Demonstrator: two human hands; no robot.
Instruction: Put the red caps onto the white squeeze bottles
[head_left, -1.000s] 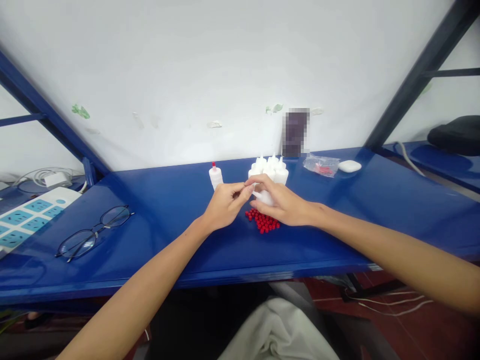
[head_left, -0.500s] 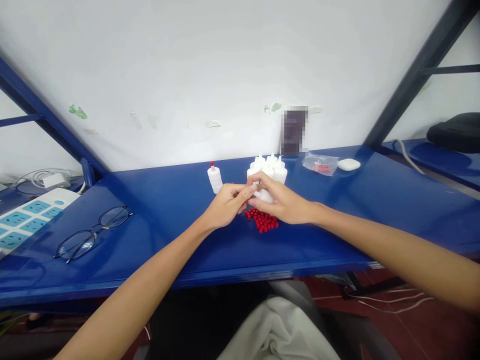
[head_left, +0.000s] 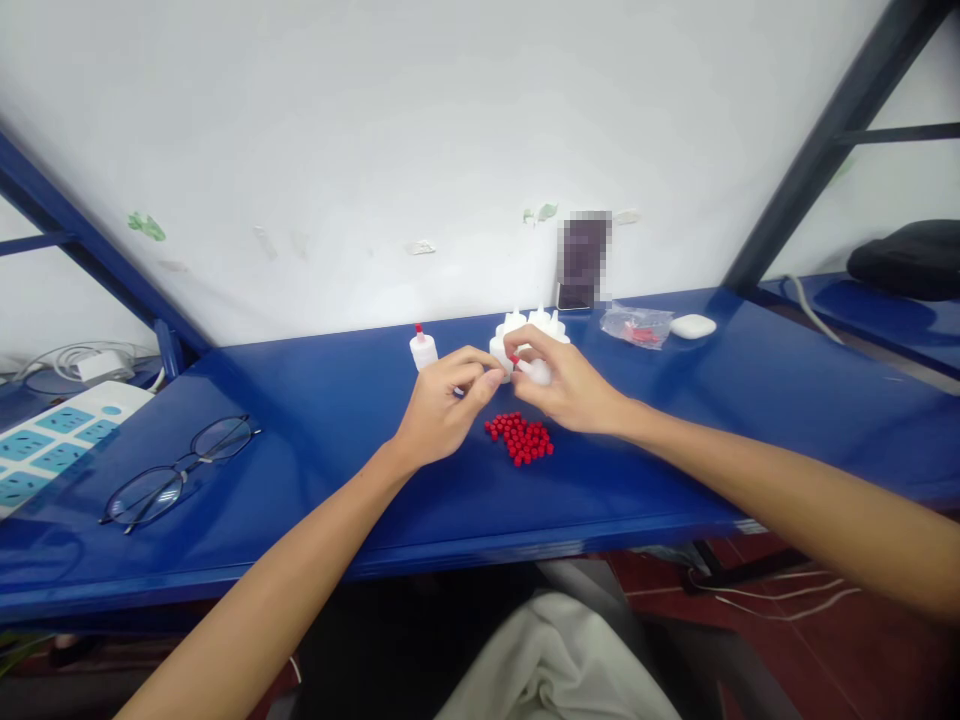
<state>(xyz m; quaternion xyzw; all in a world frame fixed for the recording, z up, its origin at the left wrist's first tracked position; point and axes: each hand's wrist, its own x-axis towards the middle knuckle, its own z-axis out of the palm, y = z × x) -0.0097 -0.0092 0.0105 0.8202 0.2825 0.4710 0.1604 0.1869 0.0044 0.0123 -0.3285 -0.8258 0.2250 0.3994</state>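
Note:
My right hand is wrapped round a small white squeeze bottle lifted off the blue table, and a red cap shows at its tip. My left hand is pinched shut beside that tip, thumb against fingertips; what it holds is too small to see. A pile of red caps lies just below both hands. Behind them stands a cluster of uncapped white bottles. One white bottle with a red cap stands alone to the left.
Folded glasses lie at the left. A white power strip and charger sit at the far left. A clear bag with red bits, a white earbud case and a phone leaning on the wall are at the back right.
Both hands have risen from the table with the bottle. A red cap now shows on its tip, and the pile of caps lies uncovered below.

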